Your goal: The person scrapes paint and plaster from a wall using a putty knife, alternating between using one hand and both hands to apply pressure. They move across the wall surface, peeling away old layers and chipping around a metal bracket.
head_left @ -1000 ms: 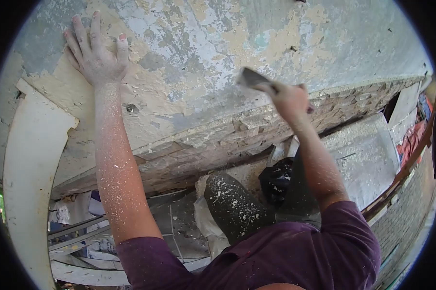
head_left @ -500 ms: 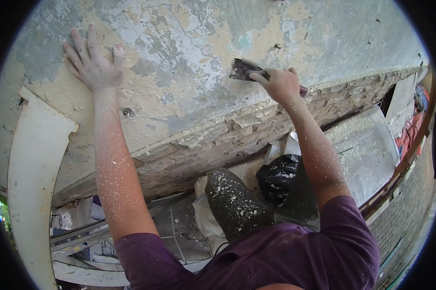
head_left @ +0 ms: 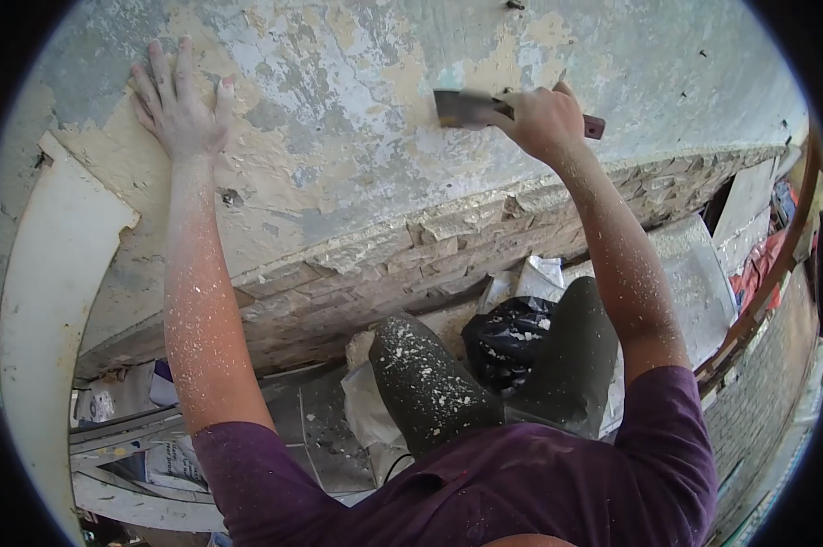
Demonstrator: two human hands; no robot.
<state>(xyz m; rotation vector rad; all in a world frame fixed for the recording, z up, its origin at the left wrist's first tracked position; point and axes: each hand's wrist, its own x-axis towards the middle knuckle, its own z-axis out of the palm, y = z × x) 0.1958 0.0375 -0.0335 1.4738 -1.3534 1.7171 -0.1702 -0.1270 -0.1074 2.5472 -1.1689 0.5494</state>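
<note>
A patchy, flaking wall (head_left: 265,219) fills the space above the stone ledge (head_left: 384,264), the landmark here, which slants upward from left to right. A pale curved panel (head_left: 56,310) stands beyond the ledge's left part, its top reaching above the ledge line. Below the ledge are the person's legs (head_left: 434,383), the left one strewn with pale flakes, and between them a black plastic bag (head_left: 502,342).

Well above the ledge's left part, the left hand (head_left: 185,118) lies palm to the wall, fingers spread and holding nothing. Above the ledge's right half, the right hand (head_left: 543,118) has its fingers wrapped round the handle of a scraper (head_left: 471,108).

The scraper lies above the ledge and apart from it. Its blade points out of the right fingers toward the left hand, which is well apart; the right hand is plainly the nearer one. Its long axis runs almost sideways, the handle end slightly lower and closer to the ledge than the blade. The blade is blurred, so whether its edge touches the wall cannot be told.

Bare wall gives free room between blade and left hand. Higher above the ledge, a small dark peg (head_left: 515,5) juts out.
</note>
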